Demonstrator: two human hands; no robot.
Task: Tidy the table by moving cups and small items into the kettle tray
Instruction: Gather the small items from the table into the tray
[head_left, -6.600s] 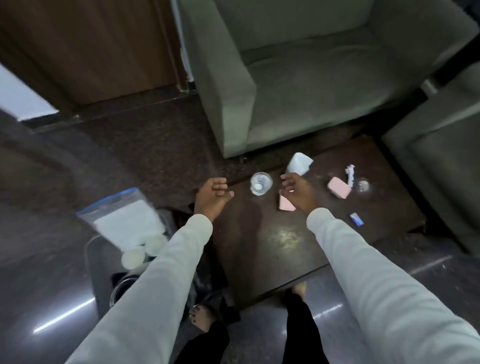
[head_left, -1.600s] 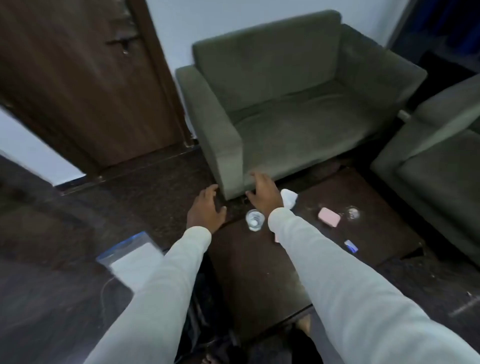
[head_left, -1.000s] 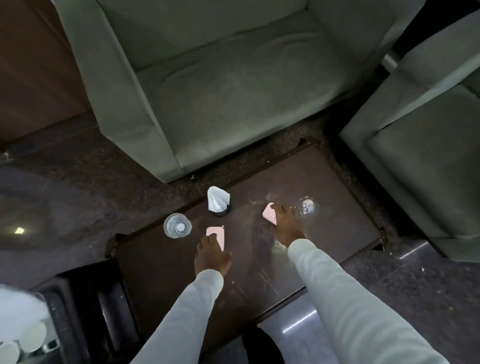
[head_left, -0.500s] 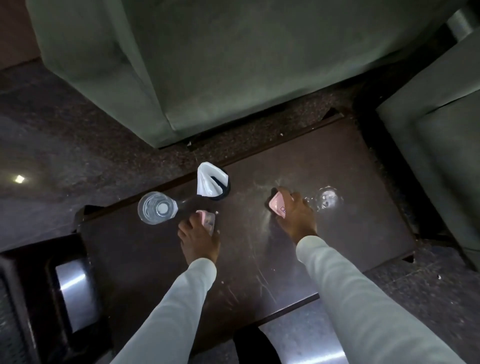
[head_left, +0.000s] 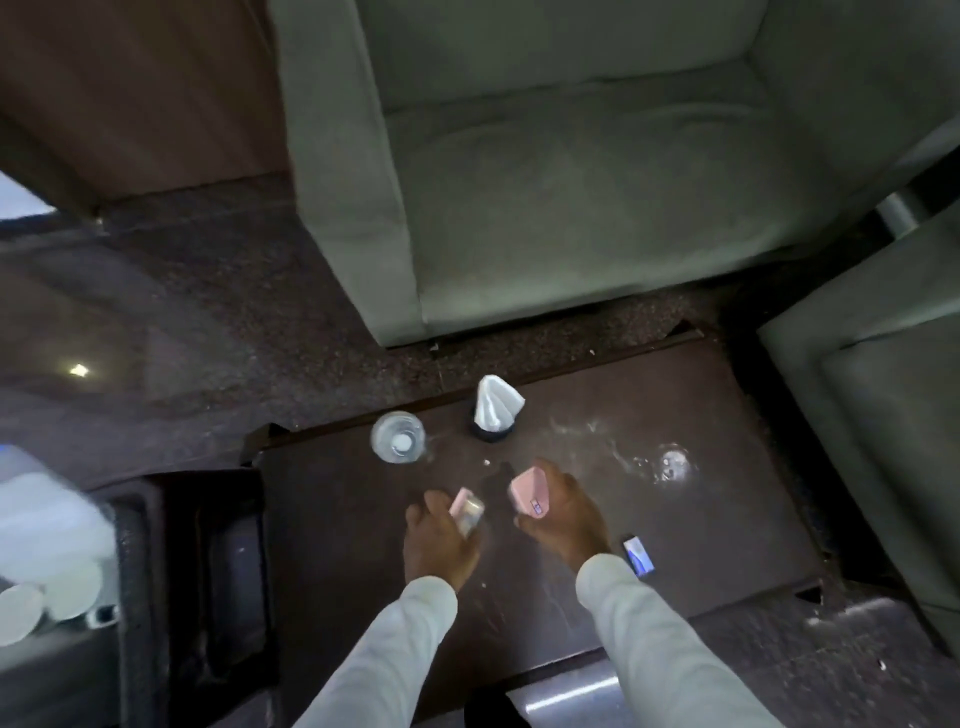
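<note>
My left hand (head_left: 439, 545) grips a small pink packet (head_left: 466, 513) just above the dark wooden table (head_left: 727, 499). A larger pink box (head_left: 530, 492) sits in my right hand (head_left: 563, 519), lifted off the table. A clear glass (head_left: 398, 436) stands near the table's far left edge. Right of the clear glass, a black cup with a folded white napkin (head_left: 494, 406) stands upright. A second clear glass (head_left: 674, 465) is at the right, blurred. A small blue sachet (head_left: 638, 555) lies by my right wrist. The black tray (head_left: 156, 571) is on the floor at the left.
A grey armchair (head_left: 545, 182) stands just beyond the table, and another grey seat (head_left: 883, 415) crowds the right side. White lidded cups (head_left: 31, 603) and a white packet are at the far left edge. White smears mark the tabletop.
Both hands have lifted their pink items off the table and drawn them back toward me and closer together. The view has tilted up, showing more of the armchair.
</note>
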